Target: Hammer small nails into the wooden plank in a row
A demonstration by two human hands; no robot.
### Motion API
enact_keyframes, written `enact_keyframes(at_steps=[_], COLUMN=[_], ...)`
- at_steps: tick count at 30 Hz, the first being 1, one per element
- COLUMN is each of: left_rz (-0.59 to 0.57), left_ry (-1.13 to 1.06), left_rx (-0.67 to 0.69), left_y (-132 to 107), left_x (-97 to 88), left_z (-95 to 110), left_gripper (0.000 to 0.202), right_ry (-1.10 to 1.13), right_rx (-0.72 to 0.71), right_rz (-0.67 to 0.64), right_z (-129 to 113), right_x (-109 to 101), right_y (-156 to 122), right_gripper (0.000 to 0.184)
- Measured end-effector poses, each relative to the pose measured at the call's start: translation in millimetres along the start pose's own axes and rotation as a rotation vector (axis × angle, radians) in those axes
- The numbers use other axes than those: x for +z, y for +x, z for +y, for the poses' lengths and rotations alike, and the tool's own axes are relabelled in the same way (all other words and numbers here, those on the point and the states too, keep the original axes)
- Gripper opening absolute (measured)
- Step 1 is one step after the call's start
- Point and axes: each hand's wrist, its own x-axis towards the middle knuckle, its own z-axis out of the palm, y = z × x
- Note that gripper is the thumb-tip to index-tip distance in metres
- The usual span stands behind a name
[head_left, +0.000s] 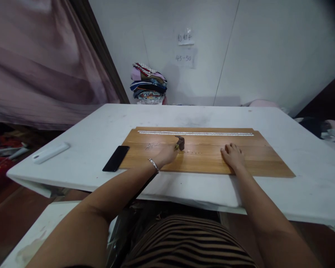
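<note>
My left hand is wrapped round the handle of a claw hammer, its dark metal head just over the wooden board. Beside the hammer head, a short row of nails runs to the right across the board; they look like small dots, and how deep they sit I cannot tell. Several loose nails lie on the board's left part. My right hand rests on the right half of the board, fingers spread and holding nothing.
Two white strips run along the board's far edge. A black phone touches or nearly touches its left side. Further left on the white table lies a white elongated object. Folded clothes are stacked against the wall.
</note>
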Motion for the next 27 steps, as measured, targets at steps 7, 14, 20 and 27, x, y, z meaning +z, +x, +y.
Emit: enact_keyframes(at_steps=[7,14,20,27], left_rz=[-0.003,-0.008,-0.016,-0.018], left_ry=[-0.013,0.052,0.035,0.037], left_rx=[0.076,-0.032,0.059,0.043], left_y=[4.5,1.2,1.4,0.8], left_x=[6.9,0.9,2.8,1.8], left_z=[-6.6,-2.8,-1.7,-1.1], left_gripper=[0.030,0.032,0.032,0.031], right_ry=[-0.018,-0.018,-0.010,-0.013], right_rx=[-0.002,0.003,-0.002,0.003], right_rz=[0.005,0.010,-0.007,0.000], right_z=[-1.6,-0.9,-0.6,-1.4], right_x=[-0.3,1.0,-0.7,-0.5], right_y=[-0.9,-0.7,0.1,-0.2], right_gripper=[0.044,0.041,0.043,0.045])
